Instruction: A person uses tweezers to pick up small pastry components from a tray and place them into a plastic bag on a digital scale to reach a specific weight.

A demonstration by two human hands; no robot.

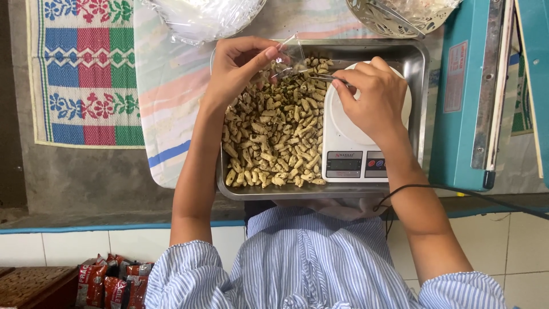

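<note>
A steel tray (420,63) holds a heap of small tan fried snack sticks (274,131) on its left half and a white kitchen scale (349,149) on its right. My left hand (237,66) pinches a small clear plastic bag (286,57) open above the far end of the heap. My right hand (372,97) hovers over the scale's platform and grips thin metal tongs (323,76), whose tips point left at the bag's mouth.
A teal heat sealer (466,97) stands right of the tray. A clear plastic bag (200,17) and a cream perforated basket (394,20) lie beyond it. A patterned mat (86,68) covers the left. Red snack packets (111,283) sit at lower left.
</note>
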